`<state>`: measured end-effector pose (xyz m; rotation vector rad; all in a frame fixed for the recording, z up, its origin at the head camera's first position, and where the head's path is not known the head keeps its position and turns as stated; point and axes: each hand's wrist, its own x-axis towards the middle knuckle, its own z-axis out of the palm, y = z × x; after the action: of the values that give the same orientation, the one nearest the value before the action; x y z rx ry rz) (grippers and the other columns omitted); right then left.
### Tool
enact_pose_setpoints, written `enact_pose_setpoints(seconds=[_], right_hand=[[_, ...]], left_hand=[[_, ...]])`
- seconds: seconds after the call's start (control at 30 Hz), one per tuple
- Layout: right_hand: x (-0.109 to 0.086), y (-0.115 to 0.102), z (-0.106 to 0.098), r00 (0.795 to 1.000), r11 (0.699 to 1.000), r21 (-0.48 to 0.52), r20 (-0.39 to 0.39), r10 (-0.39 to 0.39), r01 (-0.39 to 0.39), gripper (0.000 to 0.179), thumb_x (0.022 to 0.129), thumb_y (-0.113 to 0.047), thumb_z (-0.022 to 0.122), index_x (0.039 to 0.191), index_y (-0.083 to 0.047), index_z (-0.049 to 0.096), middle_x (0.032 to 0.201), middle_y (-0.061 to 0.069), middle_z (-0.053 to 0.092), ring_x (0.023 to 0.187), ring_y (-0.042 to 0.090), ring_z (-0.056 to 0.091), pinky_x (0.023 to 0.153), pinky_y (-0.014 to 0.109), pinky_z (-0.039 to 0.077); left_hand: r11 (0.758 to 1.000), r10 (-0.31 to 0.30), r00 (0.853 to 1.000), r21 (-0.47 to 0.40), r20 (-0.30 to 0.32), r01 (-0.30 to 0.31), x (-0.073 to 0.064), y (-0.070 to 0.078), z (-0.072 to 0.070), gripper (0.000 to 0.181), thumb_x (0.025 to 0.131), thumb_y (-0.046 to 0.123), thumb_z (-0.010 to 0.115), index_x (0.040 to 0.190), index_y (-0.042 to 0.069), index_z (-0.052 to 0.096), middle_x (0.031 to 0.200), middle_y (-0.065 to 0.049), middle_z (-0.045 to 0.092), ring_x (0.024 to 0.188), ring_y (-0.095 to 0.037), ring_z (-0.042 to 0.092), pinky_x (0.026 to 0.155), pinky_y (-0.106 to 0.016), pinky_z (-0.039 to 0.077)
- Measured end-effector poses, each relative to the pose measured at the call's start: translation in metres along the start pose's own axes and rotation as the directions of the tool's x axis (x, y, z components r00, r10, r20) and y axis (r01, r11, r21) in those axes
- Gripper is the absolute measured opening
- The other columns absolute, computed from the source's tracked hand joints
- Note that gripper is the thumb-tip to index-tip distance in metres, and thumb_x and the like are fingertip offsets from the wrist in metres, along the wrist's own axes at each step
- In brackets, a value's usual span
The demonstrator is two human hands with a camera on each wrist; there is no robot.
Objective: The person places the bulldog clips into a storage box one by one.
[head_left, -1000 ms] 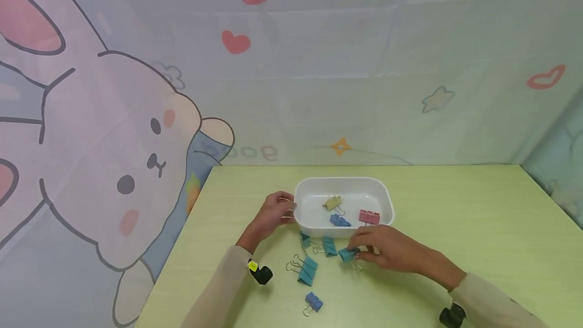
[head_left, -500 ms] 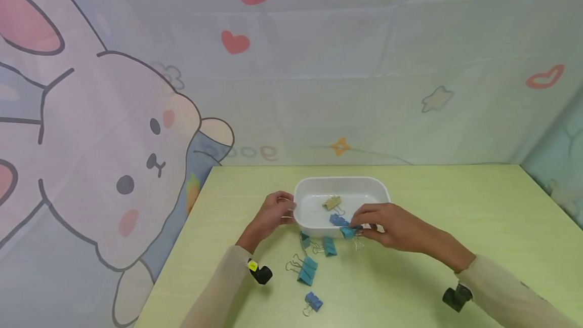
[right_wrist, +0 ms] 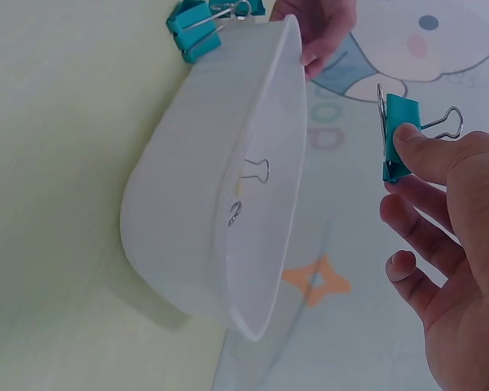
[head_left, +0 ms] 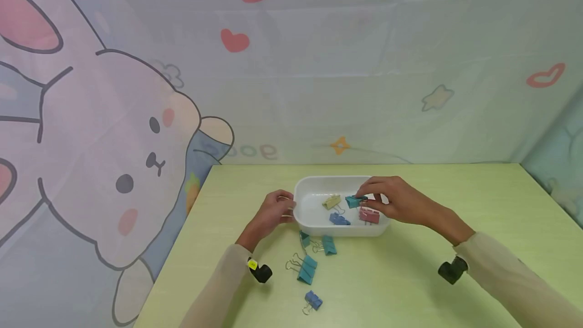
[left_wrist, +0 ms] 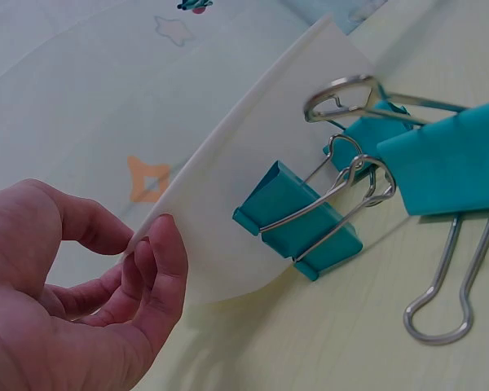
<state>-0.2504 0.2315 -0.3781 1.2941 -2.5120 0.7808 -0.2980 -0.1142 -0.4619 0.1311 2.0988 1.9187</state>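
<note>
Thumb and fingers of my left hand (head_left: pixel 272 212) pinch the left rim of a white plastic tray (head_left: pixel 314 230). Over the right part of the tray, my right hand (head_left: pixel 401 200) pinches a teal binder clip (right_wrist: pixel 404 114) between thumb and fingers, its wire handles spread apart. Inside the tray lie a yellow binder clip (head_left: pixel 331 202), a blue binder clip (head_left: pixel 339 219) and a pink binder clip (head_left: pixel 369 215). In the right wrist view the tray wall hides most of these.
In front of the tray lie a large teal clip (head_left: pixel 307 270), a teal clip (head_left: pixel 329 246) and another teal clip (head_left: pixel 304 239) close to its wall. Nearer the person is a small blue clip (head_left: pixel 314 299). A printed cloth (head_left: pixel 319 90) hangs behind the table (head_left: pixel 455 206).
My right hand has lifted the teal binder clip from the table in front of the tray, up and over its front rim to above the inside. The left hand stays at the rim.
</note>
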Motion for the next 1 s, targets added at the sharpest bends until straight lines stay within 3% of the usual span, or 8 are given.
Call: enact_pose_setpoints(seconds=[0.3, 0.73, 0.9, 1.0], right_hand=[[0.006, 0.018, 0.001, 0.999, 1.000, 0.020, -0.037, 0.014, -0.013, 0.023, 0.089, -0.003, 0.080, 0.111, -0.012, 0.077, 0.106, -0.007, 0.073, 0.076, 0.004, 0.056, 0.058, 0.023, 0.050], [0.014, 0.032, 0.006, 0.989, 0.990, 0.046, -0.051, 0.135, -0.133, 0.018, 0.091, -0.006, 0.079, 0.108, -0.012, 0.078, 0.100, -0.009, 0.073, 0.074, 0.009, 0.057, 0.064, 0.025, 0.051], [0.014, 0.039, 0.011, 0.987, 0.988, 0.038, -0.061, 0.149, -0.147, 0.020, 0.092, -0.006, 0.078, 0.112, -0.009, 0.077, 0.103, -0.004, 0.074, 0.075, 0.009, 0.058, 0.063, 0.025, 0.051], [0.014, 0.043, 0.015, 0.985, 0.987, 0.031, -0.060, 0.160, -0.158, 0.030, 0.091, -0.011, 0.080, 0.120, -0.007, 0.074, 0.112, 0.002, 0.074, 0.073, 0.009, 0.058, 0.062, 0.025, 0.051]], left_hand=[[1.000, -0.016, 1.000, 0.013, -0.006, 0.016, 0.000, 0.001, 0.000, 0.037, 0.100, 0.010, 0.060, 0.132, -0.006, 0.052, 0.123, -0.026, 0.059, 0.101, -0.034, 0.068, 0.086, -0.039, 0.061], [1.000, -0.011, 1.000, 0.005, -0.003, 0.011, 0.000, 0.002, 0.000, 0.038, 0.100, 0.009, 0.059, 0.133, -0.008, 0.051, 0.123, -0.027, 0.059, 0.099, -0.034, 0.068, 0.085, -0.038, 0.062], [1.000, -0.012, 1.000, 0.009, -0.006, 0.012, 0.001, 0.000, 0.000, 0.038, 0.100, 0.010, 0.060, 0.132, -0.007, 0.052, 0.124, -0.028, 0.059, 0.100, -0.035, 0.068, 0.084, -0.038, 0.062], [1.000, -0.005, 1.000, 0.007, -0.002, 0.005, 0.000, -0.001, 0.000, 0.038, 0.101, 0.010, 0.060, 0.133, -0.007, 0.051, 0.125, -0.029, 0.058, 0.100, -0.036, 0.068, 0.085, -0.039, 0.062]])
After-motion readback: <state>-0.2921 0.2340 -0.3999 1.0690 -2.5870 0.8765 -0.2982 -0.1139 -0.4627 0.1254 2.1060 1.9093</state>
